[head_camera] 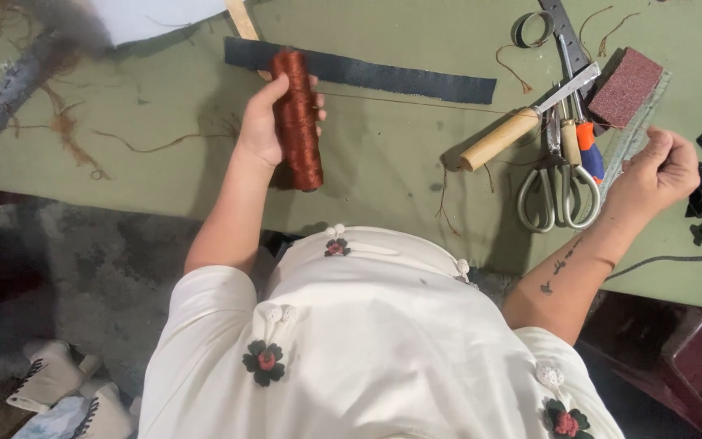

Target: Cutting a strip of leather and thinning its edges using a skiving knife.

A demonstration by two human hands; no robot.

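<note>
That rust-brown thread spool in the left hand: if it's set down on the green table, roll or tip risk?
The thread spool is a tall, narrow cylinder, so stood on end it would probably tip easily. Laid on its side on the flat table it would likely roll. Its wound surface looks ribbed, so the left hand probably grips it without slipping.

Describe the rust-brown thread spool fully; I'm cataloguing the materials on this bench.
The rust-brown thread spool is a tall, narrow cylinder wound tight with glossy copper-coloured thread, so its core is hidden. The left hand grips its upper half, thumb and fingers wrapped round it. It stands nearly upright, its lower end at the green table. A thin strand seems to run from it rightwards.
</note>
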